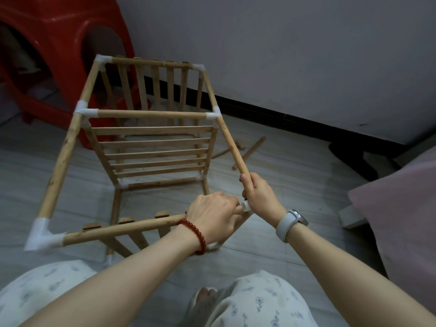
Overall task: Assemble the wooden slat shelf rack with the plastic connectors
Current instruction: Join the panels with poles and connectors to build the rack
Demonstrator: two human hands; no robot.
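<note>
No brand, label or writing can be read on anything before you. Your left hand [213, 212] is curled round the near wooden rail [122, 228] at its right end, and your right hand [259, 195] grips the lower end of the slanting side dowel [230, 142], its heel against the white corner connector [246, 206] that sits between your two hands. The shelf rack [153, 147] stands on the floor [295, 175] right in front of your knees, tilted toward you, with white plastic connectors at its corners; the near left connector [43, 234] sticks out into free air. A slatted panel runs across the middle of the frame and another stands upright at the far end. The rack's far left corner is close against a red plastic stool [59, 43], so there is little room that way; to the right the floor lies open as far as a few loose wooden sticks [250, 151] lying near the dark baseboard. The floor is pale grey tile with faint veining, and a plain light wall [306, 55] rises behind. A pinkish cushion [401, 220] crowds the right edge. A red bead bracelet [194, 233] circles your left wrist and a pale-strapped watch [291, 223] your right.
</note>
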